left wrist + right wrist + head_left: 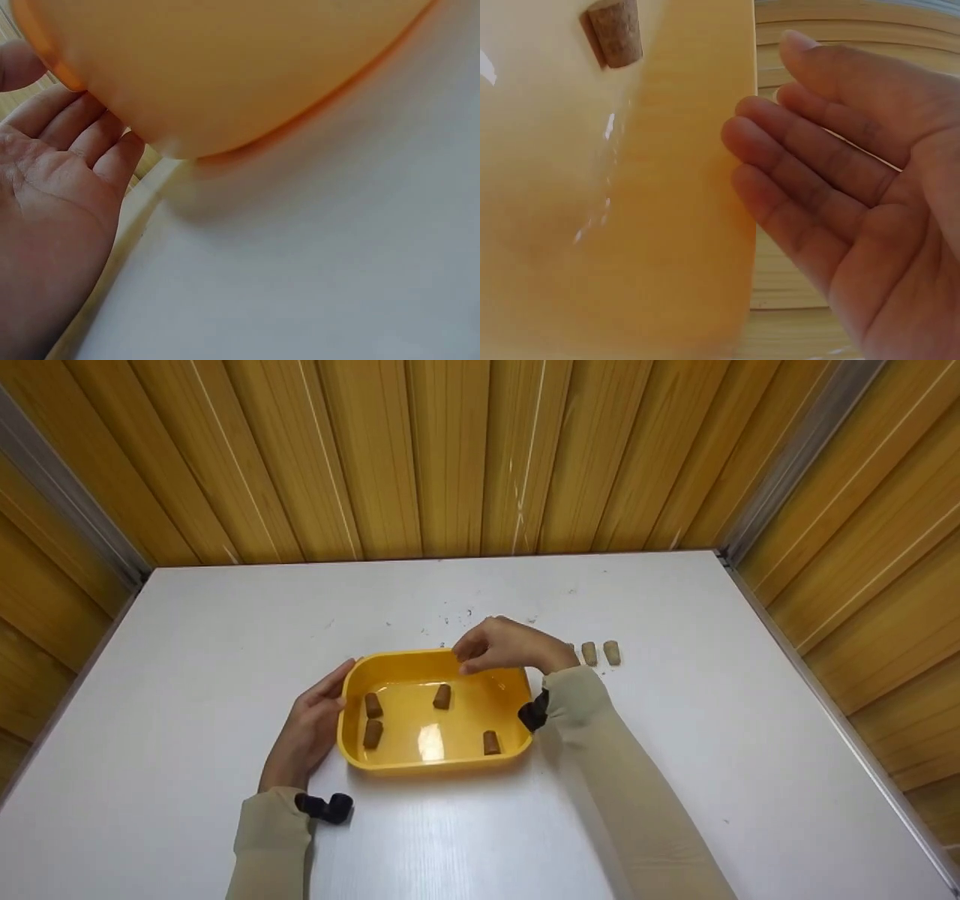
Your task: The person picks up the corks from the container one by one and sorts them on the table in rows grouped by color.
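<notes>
A yellow plastic tray (420,766) with rounded corners lies on the white table. Several brown tapered corks (442,697) are inside it, two of them close together at its left end. My left hand (311,724) holds the tray's left side, thumb by the rim and fingers against the wall; in the left wrist view some fingertips are hidden. Over the far rim, towards the right, is my right hand (510,645). In the right wrist view its fingers (802,202) are loosely extended beside the rim, holding nothing, and one cork (616,34) shows inside the tray.
Pale tapered corks (612,653) stand in a row right of the tray, one partly hidden by my right wrist. Dark crumbs (469,613) dot the white table (225,660) beyond the tray. Yellow wood-look panels (450,457) enclose the back and sides.
</notes>
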Demonstrator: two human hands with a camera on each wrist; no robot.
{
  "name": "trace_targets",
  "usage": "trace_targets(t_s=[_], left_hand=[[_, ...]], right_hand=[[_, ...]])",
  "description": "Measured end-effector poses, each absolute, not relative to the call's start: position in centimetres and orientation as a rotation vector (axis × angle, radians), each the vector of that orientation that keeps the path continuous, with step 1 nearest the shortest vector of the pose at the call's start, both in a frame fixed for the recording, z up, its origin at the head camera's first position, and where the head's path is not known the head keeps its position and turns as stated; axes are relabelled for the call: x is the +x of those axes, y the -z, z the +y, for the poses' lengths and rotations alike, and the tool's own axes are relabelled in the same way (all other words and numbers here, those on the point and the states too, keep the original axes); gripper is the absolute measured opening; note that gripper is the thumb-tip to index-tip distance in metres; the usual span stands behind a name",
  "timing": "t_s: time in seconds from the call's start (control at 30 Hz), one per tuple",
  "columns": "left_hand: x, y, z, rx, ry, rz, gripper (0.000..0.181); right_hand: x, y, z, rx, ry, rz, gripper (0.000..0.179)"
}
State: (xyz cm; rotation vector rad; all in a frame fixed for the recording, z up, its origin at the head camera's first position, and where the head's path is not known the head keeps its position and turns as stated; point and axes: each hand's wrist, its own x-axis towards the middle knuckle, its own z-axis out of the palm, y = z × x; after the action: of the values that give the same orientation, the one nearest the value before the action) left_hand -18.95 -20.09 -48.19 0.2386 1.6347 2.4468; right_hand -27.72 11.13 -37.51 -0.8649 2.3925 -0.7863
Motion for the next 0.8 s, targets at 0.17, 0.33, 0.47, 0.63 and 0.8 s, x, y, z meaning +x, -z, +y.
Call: trace_targets(t_s=[0.17,0.33,0.47,0.63,0.8], left_hand=[[-18.9,48.3,-20.0,0.225,-2.445,1.649,0.058],[-18.9,48.3,-20.1,0.254,-2.434,1.666,0.058],[-18.9,48.4,-20.2,0.255,-2.441,1.647,0.058],[-18.9,48.4,-20.2,0.252,-2.438,1.631,0.058],[-18.9,48.4,-20.2,0.261,-2.424,1.641,0.058]], right_hand=[[-27.5,38.2,9.9,-0.851,0.689,2.371,0.041],[-27.2,38.6,9.1,-0.812,0.648,2.345,0.041],[-27.0,38.9,8.5,-0.828,0.624,2.314,0.043],[-26.7,39.3,7.9,-0.856,0.614,2.301,0.042],[-26.6,39.7,7.3,-0.866,0.601,2.299,0.041]])
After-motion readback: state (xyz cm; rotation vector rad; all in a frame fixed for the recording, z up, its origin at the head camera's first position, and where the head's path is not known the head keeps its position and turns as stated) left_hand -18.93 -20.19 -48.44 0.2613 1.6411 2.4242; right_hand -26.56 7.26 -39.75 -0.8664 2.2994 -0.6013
